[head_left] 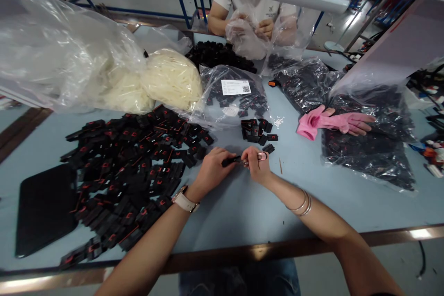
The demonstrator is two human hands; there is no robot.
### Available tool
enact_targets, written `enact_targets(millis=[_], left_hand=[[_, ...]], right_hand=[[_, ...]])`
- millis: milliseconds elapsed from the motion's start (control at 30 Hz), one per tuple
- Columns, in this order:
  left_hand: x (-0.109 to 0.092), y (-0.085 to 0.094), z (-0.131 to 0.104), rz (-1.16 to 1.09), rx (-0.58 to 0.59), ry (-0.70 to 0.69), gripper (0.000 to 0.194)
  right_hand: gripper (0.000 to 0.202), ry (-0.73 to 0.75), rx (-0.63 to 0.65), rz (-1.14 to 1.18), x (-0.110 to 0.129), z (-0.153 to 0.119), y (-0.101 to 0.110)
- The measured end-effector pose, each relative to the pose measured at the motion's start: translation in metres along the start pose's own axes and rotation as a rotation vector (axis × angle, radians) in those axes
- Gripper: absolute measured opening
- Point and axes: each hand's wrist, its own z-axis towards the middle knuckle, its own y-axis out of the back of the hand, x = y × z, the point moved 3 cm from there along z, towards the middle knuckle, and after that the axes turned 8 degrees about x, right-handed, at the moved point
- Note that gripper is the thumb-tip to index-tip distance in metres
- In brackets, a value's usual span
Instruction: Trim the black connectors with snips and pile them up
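Over the middle of the blue-grey table, my left hand (pixel 218 166) is closed on a small black plastic connector (pixel 229 162), pinched at its fingertips. Close beside it, my right hand (pixel 255 163) grips a small slim tool (pixel 262 156) with a pale pinkish end. Its thin tip meets the connector or comes very near it; my fingers hide the exact contact. A small group of black connectors (pixel 255 132) lies just beyond my hands, and one loose connector (pixel 268 148) rests by my right knuckles. To the left spreads a large pile of black connectors with orange-red parts (pixel 128 162).
A black tray (pixel 46 210) lies at the left. Bags of cream-coloured parts (pixel 173 78) and a labelled clear bag (pixel 236 85) stand behind. Pink gloves (pixel 333 122) lie on black-filled bags (pixel 371 157) at right. Opposite, a co-worker (pixel 255 14) handles clear plastic.
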Motion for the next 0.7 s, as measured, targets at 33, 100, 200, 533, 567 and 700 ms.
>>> enact_targets(millis=[33, 100, 200, 533, 567, 700], left_hand=[[-0.002, 0.000, 0.000, 0.019, -0.002, -0.002, 0.011], [-0.007, -0.001, 0.000, 0.094, 0.007, -0.022, 0.018], [-0.016, -0.001, -0.001, 0.268, 0.034, -0.064, 0.020], [0.011, 0.057, -0.006, 0.610, -0.306, 0.242, 0.025], [0.015, 0.061, -0.007, 0.581, -0.330, 0.285, 0.025], [0.021, 0.067, -0.010, 0.496, -0.409, 0.351, 0.027]], right_hand=[[0.055, -0.004, -0.021, 0.021, 0.000, 0.000, 0.001], [0.055, -0.006, -0.055, 0.052, -0.001, 0.000, 0.003], [0.049, 0.012, -0.089, 0.055, -0.002, -0.002, 0.007], [0.023, 0.153, -0.435, 0.025, 0.008, 0.013, 0.029], [0.023, 0.153, -0.468, 0.040, 0.009, 0.017, 0.034], [0.022, 0.135, -0.523, 0.053, 0.014, 0.033, 0.062]])
